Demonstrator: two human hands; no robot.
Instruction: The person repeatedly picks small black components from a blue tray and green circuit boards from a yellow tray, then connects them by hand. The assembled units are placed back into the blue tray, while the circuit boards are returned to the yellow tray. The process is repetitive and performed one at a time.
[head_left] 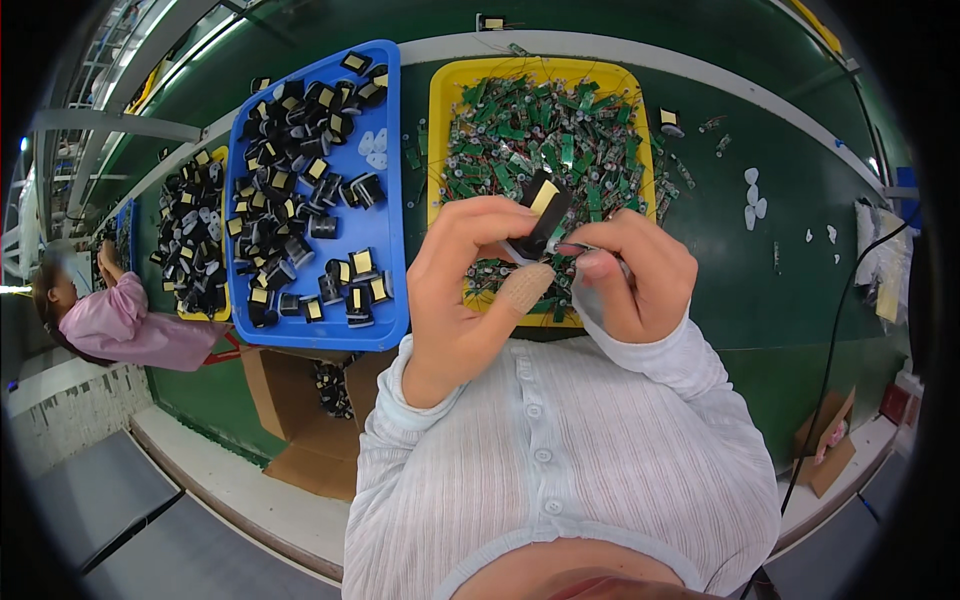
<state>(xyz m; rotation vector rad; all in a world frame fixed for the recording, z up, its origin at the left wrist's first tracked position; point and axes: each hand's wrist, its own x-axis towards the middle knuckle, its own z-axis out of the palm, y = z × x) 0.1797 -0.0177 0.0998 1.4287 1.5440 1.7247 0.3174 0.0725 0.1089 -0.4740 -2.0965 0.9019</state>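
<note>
A long green counter with a pale edge strip carries three trays side by side — a blue tray of black parts with yellow tops, a yellow tray heaped with small green circuit boards, and another yellow tray further left. Loose white scraps and a few stray parts lie right of the trays — directly on the green surface.

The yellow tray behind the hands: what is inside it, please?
The yellow tray holds a dense heap of small green circuit boards with wires. The left hand, right hand and the black part they hold cover its near middle.
</note>
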